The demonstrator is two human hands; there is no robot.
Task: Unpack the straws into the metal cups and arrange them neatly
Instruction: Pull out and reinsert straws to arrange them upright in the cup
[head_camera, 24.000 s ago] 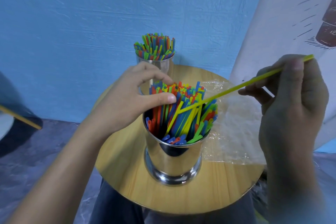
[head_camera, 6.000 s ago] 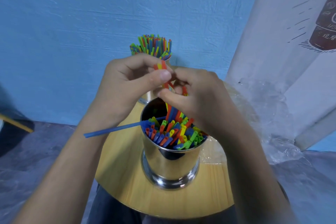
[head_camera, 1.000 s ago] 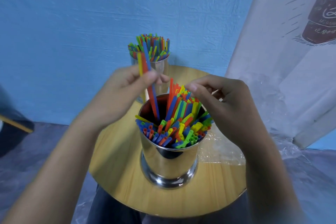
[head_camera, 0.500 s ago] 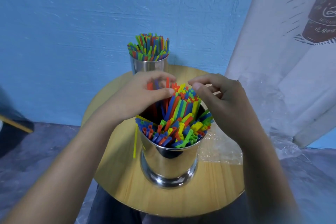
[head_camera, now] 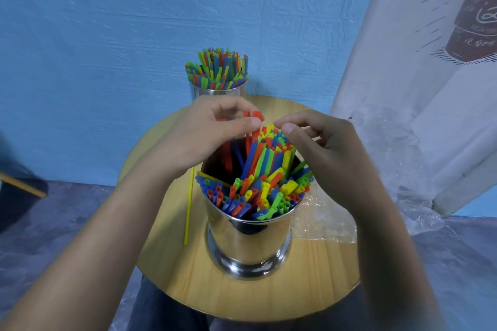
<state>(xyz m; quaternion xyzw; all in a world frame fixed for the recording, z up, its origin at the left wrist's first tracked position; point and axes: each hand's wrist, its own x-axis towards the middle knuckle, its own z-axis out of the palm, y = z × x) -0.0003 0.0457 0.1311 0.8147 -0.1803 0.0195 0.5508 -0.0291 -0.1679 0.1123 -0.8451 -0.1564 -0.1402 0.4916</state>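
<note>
Head view: a shiny steel cup [head_camera: 250,239] stands on a round wooden table [head_camera: 242,301], its mirror wall ending in a ringed foot. Thin plastic straws [head_camera: 258,191] in red, blue, green and yellow fill it unevenly. Some open ends fan over the near rim, and taller ones lean up at the back.

The left hand [head_camera: 212,134] pinches the tops of a few red straws [head_camera: 255,117], whose lower ends sit inside the cup's left side. The right hand [head_camera: 330,150] curls its fingers at the tips of the tall bunch; whether it pinches one is hard to tell.

One yellow straw [head_camera: 189,207] lies flat just left of the cup, and crinkled clear wrap [head_camera: 322,223] lies to its right. A far cup [head_camera: 215,93] at the table's back edge is packed with upright straws. Behind it are a textured blue wall [head_camera: 107,35] and a white printed banner [head_camera: 430,62].
</note>
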